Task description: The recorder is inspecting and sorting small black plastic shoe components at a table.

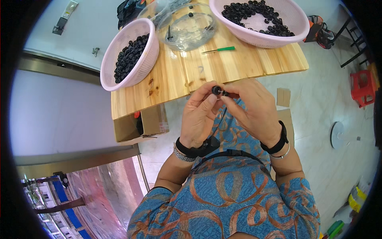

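Near the table's front edge, my two hands meet in front of my body. Between the thumb and fingers of my left hand point(200, 113) is a small round black plastic part point(216, 90). My right hand point(252, 109) pinches a second small black piece point(225, 93) right beside it. A thin light-coloured bit shows between the two; whether they are joined I cannot tell. My fingertips partly cover both pieces. Both hands are closed, at about the height of the wooden table point(171, 89).
A pink basket point(149, 55) of black parts stands at left, another pink basket point(258, 40) at right. Between them lie a clear plastic tub point(187, 42) and a green-handled screwdriver point(226, 48). Below the table is a cardboard box point(153, 121); a red stool point(363, 88) stands far right.
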The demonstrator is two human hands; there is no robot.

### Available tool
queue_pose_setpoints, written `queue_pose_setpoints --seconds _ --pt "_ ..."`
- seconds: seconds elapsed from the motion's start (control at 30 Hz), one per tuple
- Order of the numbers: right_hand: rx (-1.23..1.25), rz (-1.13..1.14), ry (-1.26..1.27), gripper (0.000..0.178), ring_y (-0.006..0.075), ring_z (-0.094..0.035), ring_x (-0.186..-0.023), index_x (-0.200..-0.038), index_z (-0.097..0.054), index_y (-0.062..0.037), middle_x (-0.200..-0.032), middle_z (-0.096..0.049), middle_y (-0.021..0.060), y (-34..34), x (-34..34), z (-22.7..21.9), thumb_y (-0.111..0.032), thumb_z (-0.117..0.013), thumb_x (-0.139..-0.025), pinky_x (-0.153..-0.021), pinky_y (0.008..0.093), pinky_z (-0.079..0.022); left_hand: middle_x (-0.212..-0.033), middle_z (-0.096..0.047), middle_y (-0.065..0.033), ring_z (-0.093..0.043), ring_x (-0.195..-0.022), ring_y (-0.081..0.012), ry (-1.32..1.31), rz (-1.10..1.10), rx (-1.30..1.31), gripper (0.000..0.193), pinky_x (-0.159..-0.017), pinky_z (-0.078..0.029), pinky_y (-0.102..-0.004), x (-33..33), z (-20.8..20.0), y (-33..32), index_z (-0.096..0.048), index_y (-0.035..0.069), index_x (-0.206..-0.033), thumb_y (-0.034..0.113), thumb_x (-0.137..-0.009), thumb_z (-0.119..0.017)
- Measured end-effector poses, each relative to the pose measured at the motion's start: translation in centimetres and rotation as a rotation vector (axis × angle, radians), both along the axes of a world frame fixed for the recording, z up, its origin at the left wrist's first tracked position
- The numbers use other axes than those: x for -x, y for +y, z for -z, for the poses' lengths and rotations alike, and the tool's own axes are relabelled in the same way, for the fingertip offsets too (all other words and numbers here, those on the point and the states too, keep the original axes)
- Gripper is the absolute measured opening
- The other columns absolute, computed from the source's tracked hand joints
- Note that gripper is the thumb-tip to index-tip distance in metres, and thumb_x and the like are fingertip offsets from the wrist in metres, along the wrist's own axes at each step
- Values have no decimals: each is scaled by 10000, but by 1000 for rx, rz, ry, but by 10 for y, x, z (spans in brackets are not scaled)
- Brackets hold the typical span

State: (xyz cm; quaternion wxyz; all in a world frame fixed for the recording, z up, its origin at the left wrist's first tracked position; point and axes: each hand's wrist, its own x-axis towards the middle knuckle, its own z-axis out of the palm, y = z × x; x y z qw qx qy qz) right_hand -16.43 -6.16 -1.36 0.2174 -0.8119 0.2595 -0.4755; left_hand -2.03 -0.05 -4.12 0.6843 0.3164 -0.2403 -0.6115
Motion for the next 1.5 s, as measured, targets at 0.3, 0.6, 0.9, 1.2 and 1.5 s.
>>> queue_pose_setpoints --seconds 0.3,0.6,0.9,1.2,1.5 --pt "15 9 47 174 268 -542 -695 -856 -543 -41 -727 -543 86 1 1 -1 -64 -631 -708 -623 357 -434 -1104 -574 -82 -551 -1012 -169 -7 20 76 288 -893 -448 -303 2 2 -1 -514 22 -1162 16 -874 -499" --pt "0 -3 78 178 283 -559 -748 -879 -544 -34 -761 -556 101 3 4 -2 -69 -631 -727 -667 373 -442 -1088 -581 -113 -552 -1005 -180 -127 -28 126 272 -892 -452 -313 5 2 0 -531 -12 -1129 -15 -858 -516" --pt "-192 -17 69 183 297 -576 -751 -867 -543 -35 -766 -588 121 4 6 -5 -79 -647 -722 -644 380 -454 -1095 -581 -119 -553 -1005 -178 -185 -50 120 274 -881 -458 -296 2 4 2 -540 -28 -1117 -35 -842 -532" --pt "-142 -59 62 131 289 -579 -711 -804 -556 -39 -735 -586 103 2 9 -9 -78 -647 -718 -612 379 -458 -1095 -583 -100 -557 -980 -146 -414 -86 126 272 -852 -447 -251 2 4 4 -565 -24 -1095 -43 -825 -556" --pt "-19 -65 283 78 308 -578 -702 -801 -554 -30 -731 -583 118 5 7 -23 -67 -596 -748 -599 376 -460 -1076 -589 -92 -556 -963 -137 -759 -168 207 252 -845 -438 -235 0 -2 8 -591 -20 -1064 -57 -817 -556"
